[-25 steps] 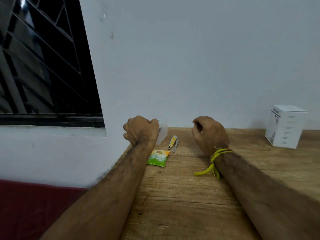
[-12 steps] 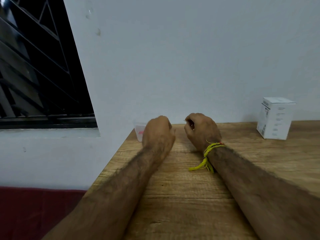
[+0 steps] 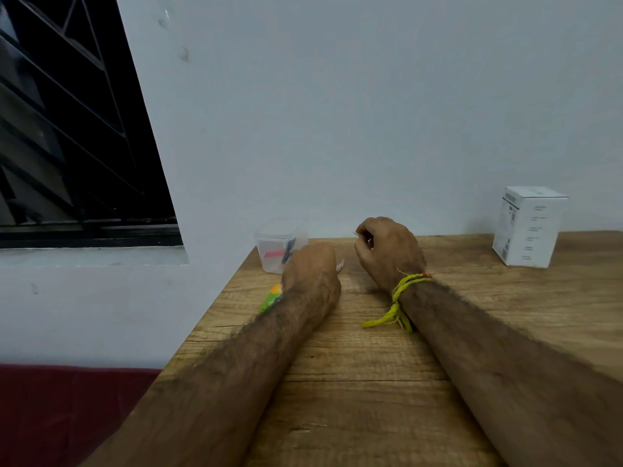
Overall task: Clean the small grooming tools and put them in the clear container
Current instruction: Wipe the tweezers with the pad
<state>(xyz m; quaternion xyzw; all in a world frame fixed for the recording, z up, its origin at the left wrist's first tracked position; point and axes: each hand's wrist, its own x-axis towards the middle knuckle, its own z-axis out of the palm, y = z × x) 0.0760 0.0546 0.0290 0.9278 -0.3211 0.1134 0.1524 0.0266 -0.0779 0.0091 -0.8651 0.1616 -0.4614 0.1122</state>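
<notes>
The clear container [image 3: 277,245] stands at the table's back left corner, with a red and a black item inside it. My left hand [image 3: 312,269] lies just right of and in front of it. Its fingers are curled down, and a small pale tip [image 3: 339,264] sticks out from under them. Which tool that is cannot be told. My right hand [image 3: 387,251] rests on the table a little further right. Its fingers are curled, and thumb and forefinger pinch a thin small tool [image 3: 357,233].
A green and orange sachet [image 3: 270,298] lies at the left table edge, half hidden by my left forearm. At the back right stands a white box [image 3: 529,227]. The wooden table [image 3: 354,399] meets a white wall, and a dark red surface lies beyond its left edge.
My left hand has left the container and moved right and nearer, over the spot where the nail clipper lay. The clipper is now hidden. My right hand has kept its place.
</notes>
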